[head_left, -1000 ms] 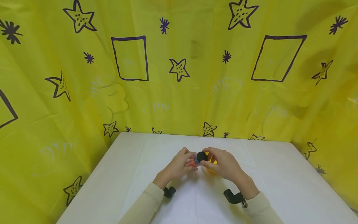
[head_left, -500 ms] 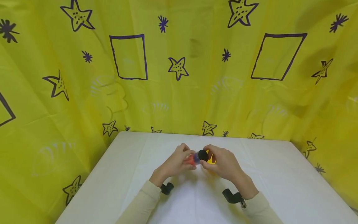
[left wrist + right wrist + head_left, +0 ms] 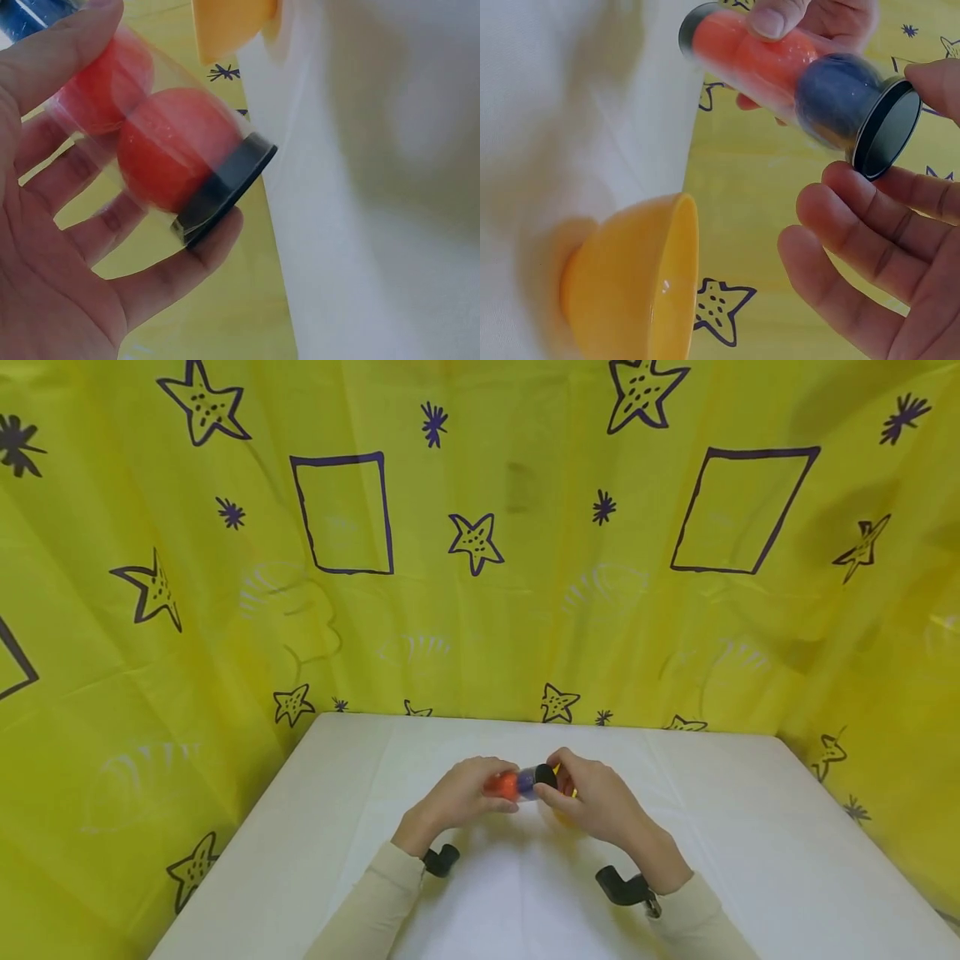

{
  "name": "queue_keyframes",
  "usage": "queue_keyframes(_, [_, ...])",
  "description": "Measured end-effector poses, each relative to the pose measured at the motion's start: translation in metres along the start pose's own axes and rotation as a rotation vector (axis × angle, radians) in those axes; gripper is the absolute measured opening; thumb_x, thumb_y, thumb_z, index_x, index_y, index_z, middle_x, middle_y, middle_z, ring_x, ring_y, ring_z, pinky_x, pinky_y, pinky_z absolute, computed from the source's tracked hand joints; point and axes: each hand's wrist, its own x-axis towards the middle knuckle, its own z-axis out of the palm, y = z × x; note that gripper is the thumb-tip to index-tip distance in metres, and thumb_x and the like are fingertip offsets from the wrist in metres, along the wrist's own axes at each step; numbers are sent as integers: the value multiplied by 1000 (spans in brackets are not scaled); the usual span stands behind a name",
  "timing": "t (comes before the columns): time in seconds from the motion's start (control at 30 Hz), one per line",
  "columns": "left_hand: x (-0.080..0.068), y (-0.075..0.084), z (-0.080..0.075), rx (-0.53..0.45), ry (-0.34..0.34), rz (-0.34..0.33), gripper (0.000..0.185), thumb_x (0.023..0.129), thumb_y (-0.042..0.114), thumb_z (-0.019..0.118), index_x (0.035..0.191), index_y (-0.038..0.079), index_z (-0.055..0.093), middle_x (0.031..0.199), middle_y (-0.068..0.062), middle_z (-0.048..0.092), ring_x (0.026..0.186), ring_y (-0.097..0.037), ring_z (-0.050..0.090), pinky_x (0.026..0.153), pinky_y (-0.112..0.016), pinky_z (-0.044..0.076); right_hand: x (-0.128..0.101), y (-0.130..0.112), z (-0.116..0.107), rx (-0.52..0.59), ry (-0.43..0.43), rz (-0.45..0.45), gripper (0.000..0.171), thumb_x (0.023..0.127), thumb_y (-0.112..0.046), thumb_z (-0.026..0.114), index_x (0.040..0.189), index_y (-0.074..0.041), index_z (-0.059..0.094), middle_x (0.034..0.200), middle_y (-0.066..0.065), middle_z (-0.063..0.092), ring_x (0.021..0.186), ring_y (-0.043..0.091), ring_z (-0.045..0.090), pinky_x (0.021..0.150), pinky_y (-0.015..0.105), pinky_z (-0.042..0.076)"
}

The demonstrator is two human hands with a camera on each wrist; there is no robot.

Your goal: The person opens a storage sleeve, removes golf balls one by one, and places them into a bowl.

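A clear plastic tube (image 3: 769, 67) with black caps at both ends holds two orange-red balls (image 3: 176, 146) and one blue ball (image 3: 836, 97). It lies tilted between the hands, above the table. My left hand (image 3: 461, 795) grips it around the red balls, thumb on one side and fingers spread along the other. At the blue end, the thumb and forefinger of my right hand (image 3: 603, 797) pinch the rim of the black cap (image 3: 889, 129). The other right fingers are curved below it. Just beyond the right hand stands a yellow bowl (image 3: 622, 277), mostly hidden in the head view.
The white table (image 3: 480, 893) spreads under both arms. Behind and beside it hangs a yellow curtain (image 3: 510, 635) with drawn stars and squares. Black wrist mounts (image 3: 622, 887) sit at the cuffs.
My left hand has shifted a little left and its raised fingers have come down around the tube, showing more of the red balls. The right hand keeps its pinch on the cap.
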Motion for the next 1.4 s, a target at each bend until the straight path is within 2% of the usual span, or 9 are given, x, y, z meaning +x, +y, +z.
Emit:
queue_keyframes(0.17, [-1,0,-1,-24,-19,-25,47,86,31,83,129,19,68,117,3,72,97,-10,61,91,-29,51,0,4,0,32,-33,-24,30,96,-35,71,113,-14,59,76,-7,56,66,9,50,58,23,42])
queue_keyframes(0.33, [-2,2,-5,40,-5,2,49,86,36,82,130,21,66,111,4,72,91,-10,59,83,-28,48,1,7,-2,39,-27,-79,26,97,-34,71,112,-16,59,76,-8,53,66,7,48,58,23,40])
queue_keyframes(0.5, [-1,6,-7,79,-18,9,51,87,38,82,132,22,65,111,4,73,92,-9,59,82,-29,47,1,11,-7,58,-42,-129,25,98,-34,69,112,-16,59,76,-10,51,66,5,46,59,22,39])
queue_keyframes(0.73, [-1,11,-7,139,-24,23,49,87,41,81,131,24,66,103,7,71,87,-8,57,75,-27,45,-1,14,-12,68,-89,-152,25,100,-32,66,116,-15,57,78,-9,50,67,4,46,60,22,41])
queue_keyframes(0.97, [-1,11,-6,159,-42,10,52,86,42,81,132,21,66,99,6,70,83,-9,55,72,-26,44,0,16,-13,93,-125,-169,25,101,-30,66,118,-15,56,80,-8,53,69,4,48,61,23,43])
queue_keyframes(1.13, [-2,10,-7,185,-59,14,50,85,43,83,129,22,68,93,7,67,79,-8,54,67,-24,43,0,18,-11,103,-148,-214,25,101,-28,66,118,-14,55,82,-7,55,70,4,49,64,23,44])
queue_keyframes(1.4, [-3,10,-7,154,-82,14,48,84,41,84,126,22,69,91,7,67,78,-8,54,66,-23,43,0,20,-11,114,-160,-227,23,100,-27,67,118,-16,56,83,-8,57,72,3,52,66,23,46])
